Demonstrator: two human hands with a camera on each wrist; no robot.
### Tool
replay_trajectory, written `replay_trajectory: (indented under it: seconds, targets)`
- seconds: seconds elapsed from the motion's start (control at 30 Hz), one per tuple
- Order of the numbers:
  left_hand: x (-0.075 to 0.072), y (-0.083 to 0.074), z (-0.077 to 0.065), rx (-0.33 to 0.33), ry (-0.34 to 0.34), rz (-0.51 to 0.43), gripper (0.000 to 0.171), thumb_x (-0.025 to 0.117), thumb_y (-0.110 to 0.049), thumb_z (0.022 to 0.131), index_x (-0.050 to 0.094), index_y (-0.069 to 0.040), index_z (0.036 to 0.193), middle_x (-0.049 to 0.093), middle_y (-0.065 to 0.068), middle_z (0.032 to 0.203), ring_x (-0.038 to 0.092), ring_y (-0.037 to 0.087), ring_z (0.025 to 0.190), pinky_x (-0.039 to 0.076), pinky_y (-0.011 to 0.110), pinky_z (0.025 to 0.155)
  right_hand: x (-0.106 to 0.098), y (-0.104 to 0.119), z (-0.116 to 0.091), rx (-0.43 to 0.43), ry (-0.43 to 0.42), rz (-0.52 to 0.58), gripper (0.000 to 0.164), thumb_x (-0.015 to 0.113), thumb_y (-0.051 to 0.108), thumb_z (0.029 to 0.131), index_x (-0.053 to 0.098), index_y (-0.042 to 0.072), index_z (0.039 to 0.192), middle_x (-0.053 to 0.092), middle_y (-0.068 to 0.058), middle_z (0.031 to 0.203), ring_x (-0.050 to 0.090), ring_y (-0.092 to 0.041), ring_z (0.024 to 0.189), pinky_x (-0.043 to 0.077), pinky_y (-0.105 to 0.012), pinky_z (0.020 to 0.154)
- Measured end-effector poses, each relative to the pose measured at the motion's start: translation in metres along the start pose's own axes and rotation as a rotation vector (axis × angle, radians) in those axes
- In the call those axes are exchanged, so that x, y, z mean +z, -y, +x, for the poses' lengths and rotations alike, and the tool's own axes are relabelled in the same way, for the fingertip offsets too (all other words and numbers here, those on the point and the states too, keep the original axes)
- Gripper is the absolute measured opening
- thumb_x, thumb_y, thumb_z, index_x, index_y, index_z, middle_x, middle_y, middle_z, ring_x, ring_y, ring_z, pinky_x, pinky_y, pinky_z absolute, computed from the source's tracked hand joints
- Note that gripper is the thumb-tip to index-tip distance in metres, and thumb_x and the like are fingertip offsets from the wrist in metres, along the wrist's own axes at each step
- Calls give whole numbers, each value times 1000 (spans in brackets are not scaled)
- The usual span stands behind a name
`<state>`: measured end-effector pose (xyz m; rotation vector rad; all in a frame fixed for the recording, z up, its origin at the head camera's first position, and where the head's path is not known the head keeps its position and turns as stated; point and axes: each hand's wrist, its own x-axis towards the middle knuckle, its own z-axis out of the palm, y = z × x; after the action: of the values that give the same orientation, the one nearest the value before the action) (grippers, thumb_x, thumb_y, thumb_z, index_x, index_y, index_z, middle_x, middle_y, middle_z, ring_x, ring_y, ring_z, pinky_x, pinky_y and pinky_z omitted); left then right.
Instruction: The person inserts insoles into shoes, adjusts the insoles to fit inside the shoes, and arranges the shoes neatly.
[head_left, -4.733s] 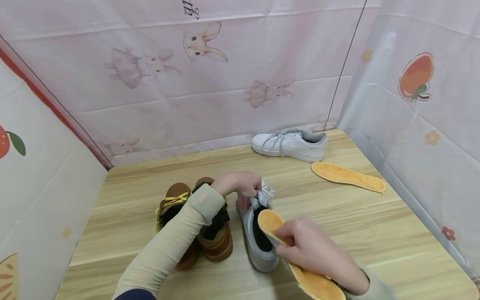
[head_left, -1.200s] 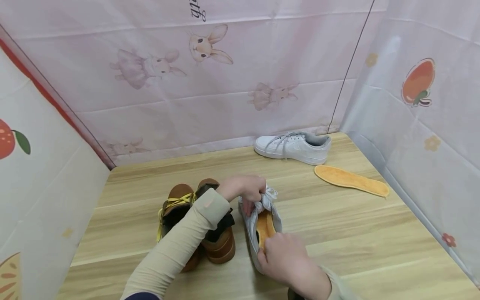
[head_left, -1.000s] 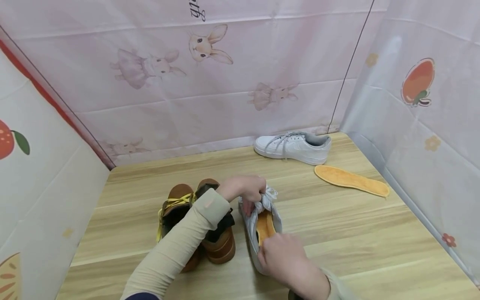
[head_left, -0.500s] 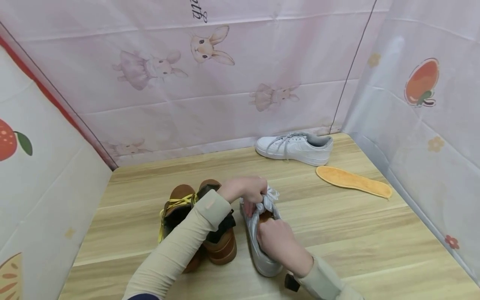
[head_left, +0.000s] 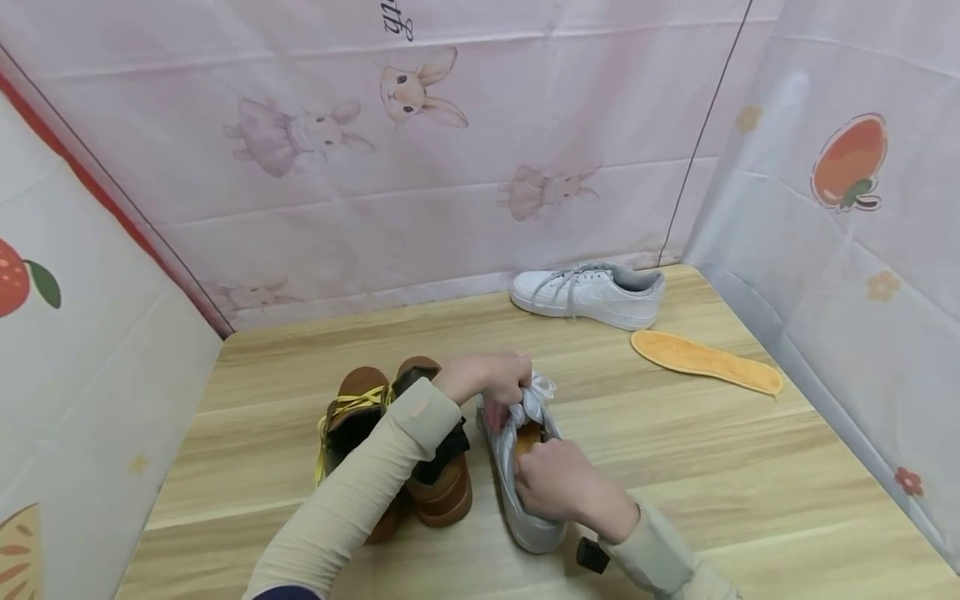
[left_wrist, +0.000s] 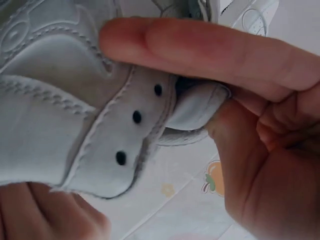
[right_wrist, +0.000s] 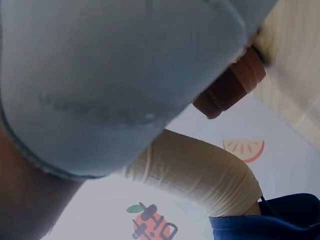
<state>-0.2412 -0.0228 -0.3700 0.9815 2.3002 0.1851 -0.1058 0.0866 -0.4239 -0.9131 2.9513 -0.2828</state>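
A white sneaker [head_left: 534,533] stands on the wooden table, toe pointing away. Its front opening is in my left hand [head_left: 501,385], which grips the upper near the laces. In the left wrist view, the left fingers [left_wrist: 210,47] lie along the sneaker's side [left_wrist: 45,135] while the thumb pinches its tongue [left_wrist: 197,107]. My right hand [head_left: 561,482] reaches into the opening, curled at the orange fleecy insole [head_left: 527,435]; its fingertips are hidden inside. The sneaker's heel [right_wrist: 115,70] fills much of the right wrist view.
Left of the sneaker, brown boots [head_left: 444,500] with yellow laces stand partly behind my left sleeve [head_left: 360,492]. A second white sneaker [head_left: 592,296] sits at the back edge, near another orange insole [head_left: 705,362]. Printed curtains [head_left: 450,208] surround the table.
My right hand has carried the orange insole from beside the sneaker into it, then moved deeper toward the toe. The left hand keeps its grip near the laces.
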Motion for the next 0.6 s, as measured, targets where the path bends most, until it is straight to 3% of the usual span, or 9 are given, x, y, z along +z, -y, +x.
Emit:
replay_trajectory:
  seconds: [0.07, 0.17, 0.3, 0.4, 0.6]
  targets:
    - [0, 0, 0, -1, -7, 21, 43, 45, 7, 85, 30, -16, 52, 30, -5, 44, 51, 5, 40, 26, 19, 44, -5, 0, -3, 7, 42, 42, 39, 52, 18, 84, 33, 19, 50, 21, 11, 46, 23, -7, 41, 24, -25, 36]
    - [-1, -2, -1, -24, -19, 11, 43, 45, 5, 87, 32, -16, 52, 46, 0, 43, 63, 10, 47, 29, 18, 43, -13, 0, -9, 17, 90, 119, 39, 51, 19, 84, 34, 20, 49, 25, 12, 46, 26, -6, 41, 25, -25, 37]
    - [0, -4, -3, -75, 3, -71, 43, 42, 4, 89, 29, -16, 54, 59, 8, 50, 66, 17, 50, 25, 19, 42, -23, -2, -15, -9, 134, 198, 39, 58, 15, 80, 36, 21, 48, 26, 15, 44, 25, -1, 39, 24, -21, 36]
    - [0, -4, -3, -112, 20, -136, 42, 41, 5, 90, 28, -15, 56, 64, 14, 56, 66, 20, 51, 26, 19, 40, -26, -3, -15, -33, 157, 177, 42, 64, 14, 79, 37, 22, 47, 27, 16, 45, 25, 1, 39, 23, -19, 37]
    - [1, -6, -3, -105, 5, -104, 40, 42, 5, 89, 28, -14, 56, 61, 11, 53, 66, 18, 51, 28, 18, 40, -20, 0, -9, -30, 146, 4, 34, 64, 5, 67, 40, 20, 48, 33, 11, 50, 27, -5, 43, 25, -23, 39]
